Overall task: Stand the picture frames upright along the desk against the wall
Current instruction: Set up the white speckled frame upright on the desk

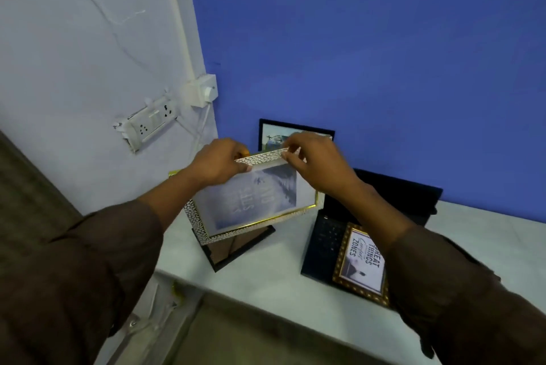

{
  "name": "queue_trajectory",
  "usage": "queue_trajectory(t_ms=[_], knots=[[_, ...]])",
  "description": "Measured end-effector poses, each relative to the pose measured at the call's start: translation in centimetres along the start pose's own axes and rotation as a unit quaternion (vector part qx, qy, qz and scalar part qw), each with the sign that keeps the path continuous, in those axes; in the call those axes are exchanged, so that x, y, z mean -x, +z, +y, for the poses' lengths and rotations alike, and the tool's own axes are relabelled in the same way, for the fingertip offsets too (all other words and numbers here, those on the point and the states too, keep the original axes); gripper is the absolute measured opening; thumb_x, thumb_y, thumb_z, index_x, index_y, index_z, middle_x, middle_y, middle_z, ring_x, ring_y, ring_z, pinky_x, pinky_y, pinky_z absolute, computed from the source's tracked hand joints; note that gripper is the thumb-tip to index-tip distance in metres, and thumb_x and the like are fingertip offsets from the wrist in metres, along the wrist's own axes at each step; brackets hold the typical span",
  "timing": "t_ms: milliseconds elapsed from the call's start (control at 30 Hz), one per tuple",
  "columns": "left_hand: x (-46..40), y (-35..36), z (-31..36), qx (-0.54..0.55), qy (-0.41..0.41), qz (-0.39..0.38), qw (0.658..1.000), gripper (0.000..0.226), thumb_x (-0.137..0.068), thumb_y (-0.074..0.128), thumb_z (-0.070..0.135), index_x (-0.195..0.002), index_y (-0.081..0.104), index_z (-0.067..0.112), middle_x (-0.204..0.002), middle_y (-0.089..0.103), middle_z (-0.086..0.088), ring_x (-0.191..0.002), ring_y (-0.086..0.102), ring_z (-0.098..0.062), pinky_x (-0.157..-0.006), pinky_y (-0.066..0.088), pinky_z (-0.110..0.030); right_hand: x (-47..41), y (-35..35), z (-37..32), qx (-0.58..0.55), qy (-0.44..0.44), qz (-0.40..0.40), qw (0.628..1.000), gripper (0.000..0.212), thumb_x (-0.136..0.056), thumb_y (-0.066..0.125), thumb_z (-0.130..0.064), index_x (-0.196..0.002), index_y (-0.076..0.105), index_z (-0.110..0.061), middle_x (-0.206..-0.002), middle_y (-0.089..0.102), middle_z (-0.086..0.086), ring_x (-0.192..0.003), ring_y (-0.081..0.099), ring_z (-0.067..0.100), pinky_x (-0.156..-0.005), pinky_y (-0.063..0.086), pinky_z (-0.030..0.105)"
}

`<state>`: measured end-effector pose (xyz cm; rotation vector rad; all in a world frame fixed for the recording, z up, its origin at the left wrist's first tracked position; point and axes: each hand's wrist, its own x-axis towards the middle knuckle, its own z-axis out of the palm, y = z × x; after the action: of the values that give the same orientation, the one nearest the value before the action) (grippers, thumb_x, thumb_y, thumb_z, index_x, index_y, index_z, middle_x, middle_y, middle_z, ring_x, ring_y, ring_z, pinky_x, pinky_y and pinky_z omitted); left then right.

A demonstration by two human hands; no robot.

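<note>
Pale desk (266,273) carries a black-framed mirror (236,249) right under the fingers (291,154). Open laptop (328,243) sits right of them. Black frame (295,134) stands behind.

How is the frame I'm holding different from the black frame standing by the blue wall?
The held frame has a pale pebbled border with gold trim; the black frame has a plain dark border. The held frame is tilted in the air, gripped by the left hand and right hand; the black frame stands upright against the wall, untouched. Both hold a bluish picture.
</note>
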<state>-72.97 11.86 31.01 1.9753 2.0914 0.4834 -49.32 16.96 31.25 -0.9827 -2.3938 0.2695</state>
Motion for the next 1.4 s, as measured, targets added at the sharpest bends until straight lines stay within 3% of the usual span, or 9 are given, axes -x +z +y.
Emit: queue_trajectory(t_ms=[67, 167, 333, 467, 633, 867, 1000, 1267, 1400], knots=[[0.9, 0.1, 1.7, -0.019, 0.024, -0.018, 0.999, 0.016, -0.083, 0.074, 0.036, -0.091, 0.070, 0.022, -0.087, 0.069, 0.002, -0.087, 0.067, -0.024, -0.073, 0.051, -0.035, 1.6, -0.8, -1.4, 0.069, -0.038, 0.006, 0.997, 0.029, -0.097, 0.058, -0.039, -0.121, 0.064, -0.023, -0.123, 0.064, 0.000, -0.110, 0.059, 0.020, -0.091, 0.048, 0.038], [2.2, 0.6, 4.5, -0.038, 0.072, -0.052, 0.995, 0.023, -0.082, 0.075, 0.039, -0.102, 0.074, 0.028, -0.099, 0.073, 0.002, -0.090, 0.068, -0.023, -0.078, 0.057, -0.041, 4.0, -1.2, -1.8, 0.157, -0.046, -0.035, 0.986, 0.042, -0.097, 0.056, -0.044, -0.133, 0.056, -0.024, -0.139, 0.057, 0.004, -0.127, 0.051, 0.024, -0.104, 0.039, 0.042], [3.1, 1.8, 9.7, -0.078, 0.144, -0.053, 0.985, 0.035, -0.084, 0.071, 0.044, -0.116, 0.070, 0.030, -0.116, 0.071, 0.002, -0.104, 0.065, -0.025, -0.081, 0.054, -0.039, 7.7, -2.8, -0.5, 0.199, -0.004, -0.056, 0.978, 0.037, -0.101, 0.048, -0.048, -0.117, 0.063, -0.018, -0.109, 0.072, 0.008, -0.098, 0.066, 0.030, -0.073, 0.037, 0.035], [3.1, 3.1, 14.0, -0.130, 0.202, -0.012, 0.971, 0.036, -0.089, 0.065, 0.042, -0.124, 0.065, 0.032, -0.123, 0.069, 0.002, -0.110, 0.063, -0.025, -0.073, 0.046, -0.034, 10.8, -5.0, 2.0, 0.159, 0.045, -0.014, 0.986, 0.033, -0.100, 0.050, -0.049, -0.112, 0.062, -0.021, -0.097, 0.074, 0.006, -0.085, 0.068, 0.031, -0.063, 0.037, 0.033], [2.1, 5.2, 19.2, -0.072, 0.263, 0.016, 0.962, 0.029, -0.091, 0.059, 0.027, -0.120, 0.065, 0.031, -0.116, 0.072, 0.002, -0.101, 0.067, -0.021, -0.081, 0.056, -0.041, 13.9, -8.2, 6.8, 0.146, 0.108, 0.022, 0.983, 0.036, -0.098, 0.050, -0.055, -0.101, 0.063, -0.022, -0.095, 0.073, 0.001, -0.084, 0.067, 0.027, -0.062, 0.034, 0.032], [1.7, 9.7, 26.7, 0.041, 0.347, 0.079, 0.934, 0.027, -0.094, 0.060, 0.023, -0.120, 0.065, 0.018, -0.122, 0.067, 0.001, -0.114, 0.059, -0.017, -0.096, 0.047, -0.036, 18.8, -13.8, 15.3, 0.146, 0.228, 0.082, 0.959, 0.034, -0.096, 0.048, -0.055, -0.100, 0.061, -0.024, -0.102, 0.074, 0.005, -0.097, 0.066, 0.034, -0.069, 0.044, 0.037], [1.4, 13.6, 30.6, 0.085, 0.308, 0.048, 0.946, 0.026, -0.096, 0.060, 0.024, -0.120, 0.065, 0.018, -0.122, 0.068, 0.000, -0.112, 0.062, -0.017, -0.096, 0.049, -0.035, 22.0, -17.4, 20.5, 0.105, 0.293, 0.119, 0.943, 0.038, -0.097, 0.045, -0.058, -0.102, 0.060, -0.023, -0.106, 0.073, 0.004, -0.101, 0.065, 0.033, -0.072, 0.041, 0.036], [-2.3, 19.6, 36.1, 0.153, 0.136, -0.001, 0.979, 0.013, -0.092, 0.063, 0.024, -0.082, 0.070, 0.019, -0.082, 0.074, 0.004, -0.080, 0.070, -0.013, -0.077, 0.056, -0.033, 25.8, -22.5, 29.2, -0.038, 0.399, 0.210, 0.892, 0.044, -0.094, 0.043, -0.065, -0.088, 0.054, -0.023, -0.093, 0.064, 0.000, -0.092, 0.063, 0.029, -0.071, 0.046, 0.041], [-6.0, 22.2, 37.7, 0.217, 0.028, -0.022, 0.976, 0.015, -0.094, 0.062, 0.025, -0.090, 0.069, 0.014, -0.088, 0.074, -0.004, -0.087, 0.069, -0.021, -0.083, 0.055, -0.038, 26.7, -23.9, 33.2, -0.129, 0.430, 0.261, 0.854, 0.042, -0.095, 0.046, -0.061, -0.092, 0.060, -0.021, -0.101, 0.068, 0.006, -0.096, 0.066, 0.029, -0.084, 0.054, 0.050]])
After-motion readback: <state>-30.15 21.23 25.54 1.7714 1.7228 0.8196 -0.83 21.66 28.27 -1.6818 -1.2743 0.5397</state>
